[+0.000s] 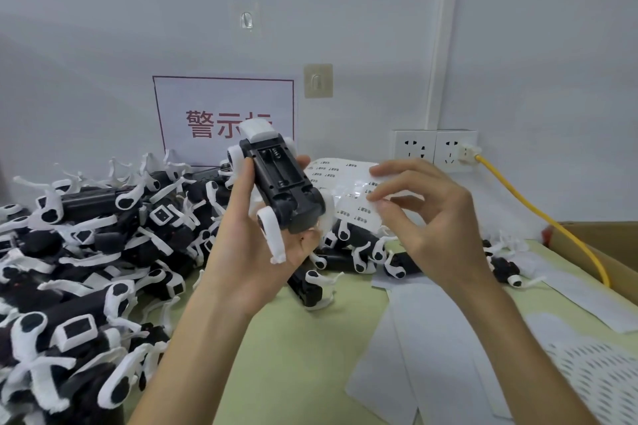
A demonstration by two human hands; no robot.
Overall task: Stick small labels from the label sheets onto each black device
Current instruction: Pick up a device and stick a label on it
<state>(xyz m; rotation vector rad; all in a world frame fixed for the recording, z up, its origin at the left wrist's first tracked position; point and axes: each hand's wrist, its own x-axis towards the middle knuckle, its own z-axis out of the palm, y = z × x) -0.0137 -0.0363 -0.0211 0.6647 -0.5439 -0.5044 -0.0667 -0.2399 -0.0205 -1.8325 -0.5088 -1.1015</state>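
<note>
Gripping black device (283,188) underside-up in left hand (252,245), presumably exposing its labelling face; pinching label sheet (341,179) with right hand (428,217).

Matt black plastic device (283,188) (white plastic legs), glossy paper label sheet (345,183), smooth pale-green tabletop (293,355)

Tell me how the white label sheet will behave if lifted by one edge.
The glossy white label sheet looks thin and bowed, so it probably flops and weighs little. Its shiny peeled patch may feel slippery in a grip.
</note>
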